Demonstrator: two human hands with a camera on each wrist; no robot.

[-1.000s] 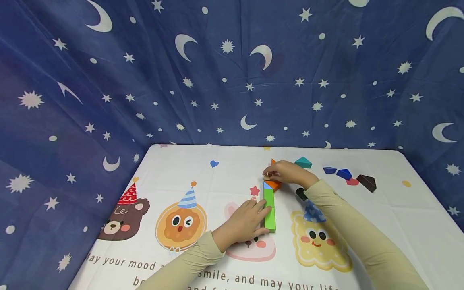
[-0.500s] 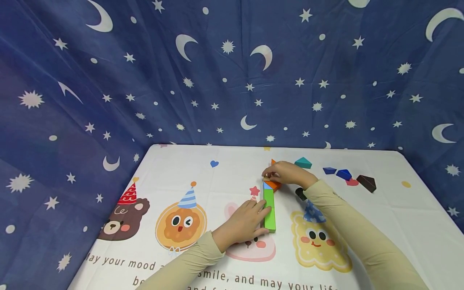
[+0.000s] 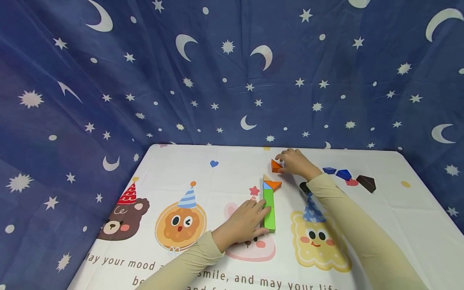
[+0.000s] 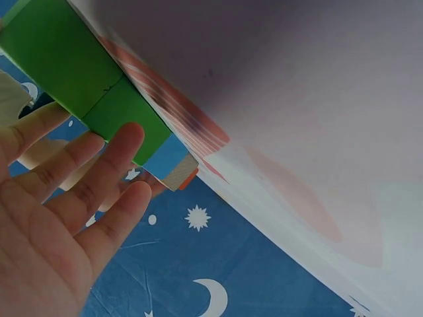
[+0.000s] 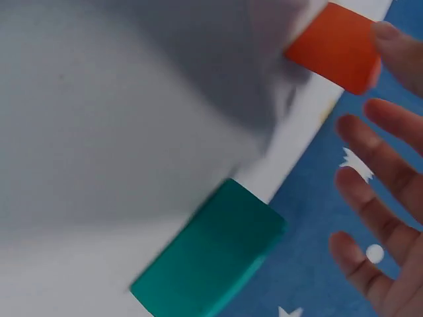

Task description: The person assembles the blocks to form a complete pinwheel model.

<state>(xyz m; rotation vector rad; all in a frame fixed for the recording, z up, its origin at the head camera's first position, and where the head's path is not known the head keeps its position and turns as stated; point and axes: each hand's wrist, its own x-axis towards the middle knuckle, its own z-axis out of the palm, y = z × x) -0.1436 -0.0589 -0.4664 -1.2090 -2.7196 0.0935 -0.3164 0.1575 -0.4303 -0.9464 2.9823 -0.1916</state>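
Green blocks, two end to end, lie on the white printed cloth, and I watch them in my head view beside the person's left hand. That forearm slants in from the bottom edge, palm down, fingers reaching across towards the row; they are extended and loosely spread, fingertips at its left side, grasping nothing. A light-blue piece meets the far end of the row, with an orange wedge just to its right.

The right hand reaches further out, wrist bent inward, beside another orange block. My right wrist view shows its fingers apart and slightly bent, released; the thumb overlaps that block's corner, though I cannot tell whether it touches. A teal block lies near, apart from the fingers.
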